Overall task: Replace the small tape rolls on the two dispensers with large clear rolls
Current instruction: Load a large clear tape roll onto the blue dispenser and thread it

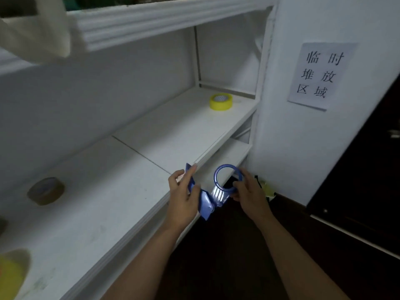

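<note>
I hold a blue tape dispenser (206,202) in front of the white shelf's front edge. My left hand (184,193) grips its handle part. My right hand (249,189) holds the blue ring-shaped hub (225,177), which has no roll on it. A metal toothed plate shines between the two parts. A yellow tape roll (220,101) lies flat at the far right of the shelf. A brownish clear roll (45,190) lies flat on the shelf at the left. Part of another yellow roll (10,276) shows blurred at the lower left corner.
The white shelf board (129,180) runs from lower left to upper right, with another board (151,20) above it. A white wall at the right carries a paper sign (320,74). A dark door (368,169) stands further right. The floor below is dark.
</note>
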Motion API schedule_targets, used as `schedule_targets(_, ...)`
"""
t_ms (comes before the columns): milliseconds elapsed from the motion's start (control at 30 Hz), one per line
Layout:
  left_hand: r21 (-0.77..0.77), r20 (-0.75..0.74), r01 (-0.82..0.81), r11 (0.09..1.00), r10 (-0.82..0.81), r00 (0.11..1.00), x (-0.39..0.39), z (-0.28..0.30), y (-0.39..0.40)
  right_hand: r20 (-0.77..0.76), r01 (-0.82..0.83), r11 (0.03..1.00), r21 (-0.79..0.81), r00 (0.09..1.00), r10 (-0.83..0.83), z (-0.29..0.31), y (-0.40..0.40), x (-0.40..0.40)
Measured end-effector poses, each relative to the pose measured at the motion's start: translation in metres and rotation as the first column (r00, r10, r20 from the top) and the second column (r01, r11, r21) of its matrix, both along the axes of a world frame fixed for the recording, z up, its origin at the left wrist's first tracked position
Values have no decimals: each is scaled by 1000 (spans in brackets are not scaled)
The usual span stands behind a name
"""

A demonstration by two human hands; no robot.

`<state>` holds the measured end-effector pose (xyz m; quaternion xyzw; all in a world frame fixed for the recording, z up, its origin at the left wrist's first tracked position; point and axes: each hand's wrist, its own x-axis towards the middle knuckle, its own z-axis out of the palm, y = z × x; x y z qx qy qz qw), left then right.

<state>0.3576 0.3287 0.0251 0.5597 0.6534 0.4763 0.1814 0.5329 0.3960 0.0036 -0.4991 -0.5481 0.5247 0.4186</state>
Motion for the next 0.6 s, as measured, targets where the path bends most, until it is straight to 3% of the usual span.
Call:
schedule_targets(233,-103,-372,109,989,-140,917,44,-10,58,-126,57,993,-104,990,-70,-10,49,60)
schedule_targets(300,-77,-368,111,991,-132,921,50,-9,75,-182,95,985,-145,976,-121,-12,64,68)
schedule_targets(333,-67,-265,92,994,-107,958,53,-9,84,-205,112,980,-162,968,-145,-11,71,71)
schedule_targets(400,-113,157,36,993,-18,987,57,-8,105,-244,142,973,-180,952,-184,-8,86,73)
schedule_targets(467,-228,609,66,972,89,788,55,-7,130,-274,155,969,-191,940,-205,-2,102,72)
schedule_targets(500,-256,747,126,958,114,656,52,-7,143,-286,156,968,-199,935,-209,0,111,71)
schedule_targets(600,-253,902,292,923,115,416,37,-7,181,-306,146,966,-215,929,-208,9,145,65)
